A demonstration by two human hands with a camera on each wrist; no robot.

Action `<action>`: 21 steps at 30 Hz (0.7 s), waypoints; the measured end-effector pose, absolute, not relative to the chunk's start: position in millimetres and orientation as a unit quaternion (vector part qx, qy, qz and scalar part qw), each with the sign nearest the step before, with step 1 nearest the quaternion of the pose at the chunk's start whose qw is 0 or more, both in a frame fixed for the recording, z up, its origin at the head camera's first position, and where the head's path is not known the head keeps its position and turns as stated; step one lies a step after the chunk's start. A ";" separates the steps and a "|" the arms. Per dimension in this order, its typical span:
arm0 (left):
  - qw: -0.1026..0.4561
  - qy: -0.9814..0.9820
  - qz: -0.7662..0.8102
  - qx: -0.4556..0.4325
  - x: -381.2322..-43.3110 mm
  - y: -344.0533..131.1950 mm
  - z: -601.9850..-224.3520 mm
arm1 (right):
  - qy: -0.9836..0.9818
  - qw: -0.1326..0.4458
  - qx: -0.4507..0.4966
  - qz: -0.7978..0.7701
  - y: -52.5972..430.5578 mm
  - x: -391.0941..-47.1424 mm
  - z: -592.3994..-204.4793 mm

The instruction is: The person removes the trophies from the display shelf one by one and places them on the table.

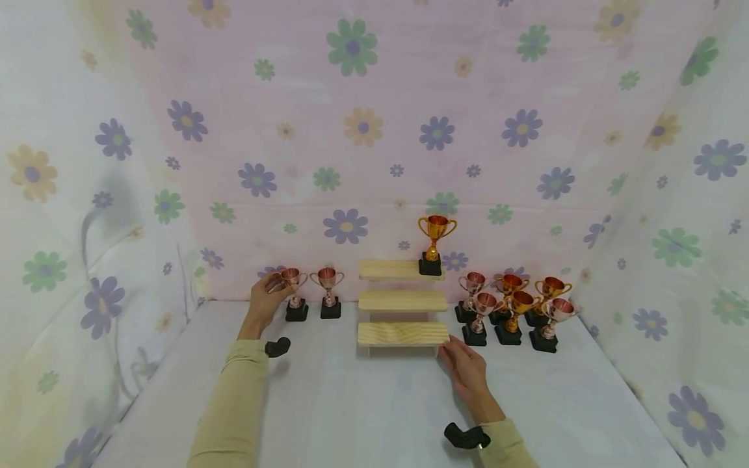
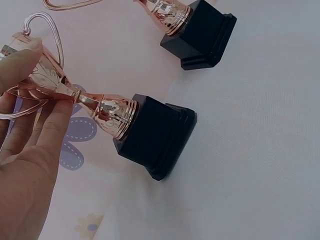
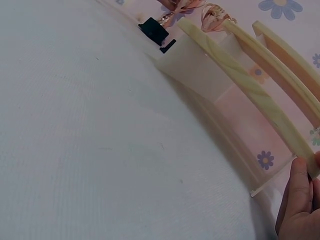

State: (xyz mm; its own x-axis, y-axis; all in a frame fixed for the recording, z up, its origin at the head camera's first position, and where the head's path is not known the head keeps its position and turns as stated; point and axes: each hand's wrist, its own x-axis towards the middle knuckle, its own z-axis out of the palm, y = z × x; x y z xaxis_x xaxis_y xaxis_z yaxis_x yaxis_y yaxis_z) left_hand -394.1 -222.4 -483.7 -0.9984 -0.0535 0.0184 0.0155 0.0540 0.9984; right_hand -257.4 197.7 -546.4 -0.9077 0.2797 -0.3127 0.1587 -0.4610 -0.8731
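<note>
At the left of the table, my left hand point(image 1: 264, 304) holds a rose-gold trophy point(image 1: 294, 303) by its cup. In the left wrist view, the thumb lies on the front of this trophy's cup and the fingers are behind it, above the black base point(image 2: 155, 136). A second rose-gold trophy point(image 1: 330, 292) stands just right of it. My right hand point(image 1: 466, 372) grips the right end of the lowest board of a three-step wooden display stand point(image 1: 402, 334). A gold trophy point(image 1: 433, 237) stands on the right side of its top step.
Several rose-gold and gold trophies stand grouped to the right of the stand, among them a gold trophy point(image 1: 513, 315) and a rose-gold trophy point(image 1: 550, 325). Flower-patterned cloth point(image 1: 363, 175) hangs behind and at both sides of the white table point(image 1: 351, 403).
</note>
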 end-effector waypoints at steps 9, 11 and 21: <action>0.035 -0.737 -0.675 0.001 -393.8 -229.0 -484.6 | -0.525 0.039 -0.216 0.822 194.5 -259.3 -545.8; 0.037 -0.739 -0.673 -0.006 -392.3 -231.3 -483.4 | -0.528 0.040 -0.213 0.821 193.4 -259.6 -544.9; 0.066 -0.707 -0.703 -0.035 -378.0 -244.0 -480.6 | -0.528 0.041 -0.209 0.822 196.2 -257.2 -544.7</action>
